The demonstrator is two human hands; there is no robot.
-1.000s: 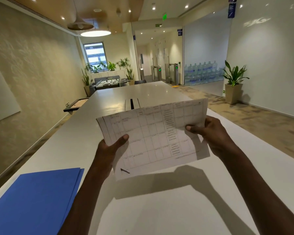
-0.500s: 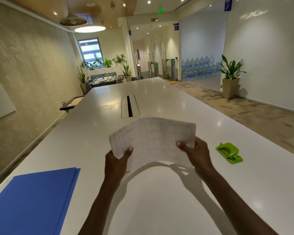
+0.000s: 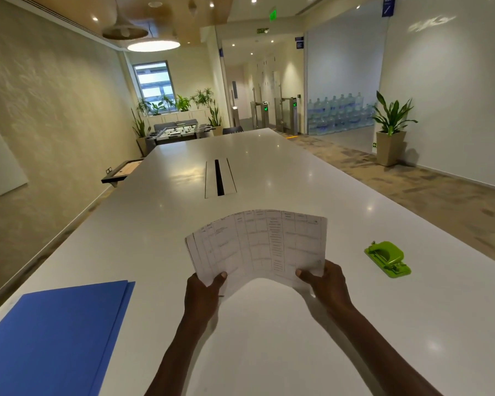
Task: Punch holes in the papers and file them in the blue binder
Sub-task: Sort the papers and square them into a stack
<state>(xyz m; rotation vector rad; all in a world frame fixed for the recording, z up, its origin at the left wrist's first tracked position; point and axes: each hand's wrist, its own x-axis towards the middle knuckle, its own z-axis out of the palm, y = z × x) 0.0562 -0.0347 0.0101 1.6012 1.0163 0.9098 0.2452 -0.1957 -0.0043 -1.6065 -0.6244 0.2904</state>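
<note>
both my bare forearms reach up from the bottom of the frame toward its middle. my left hand [image 3: 202, 292] pinches the paper's [image 3: 257, 247] lower left corner, thumb on top. my right hand [image 3: 327, 284] pinches the lower right corner the same way.

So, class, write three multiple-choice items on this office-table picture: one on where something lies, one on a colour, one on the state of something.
1. Where does the hole punch lie on the white table?
A. right of the papers
B. on the binder
C. under the papers

2. What colour is the closed binder?
A. red
B. blue
C. black

3. How are the papers held?
A. flat on the table
B. in one hand
C. bowed, in both hands

Answers: 1 A, the green punch sits apart beyond the right hand. 2 B, its cover is plainly blue. 3 C, left hand and right hand each pinch a lower corner.
</note>
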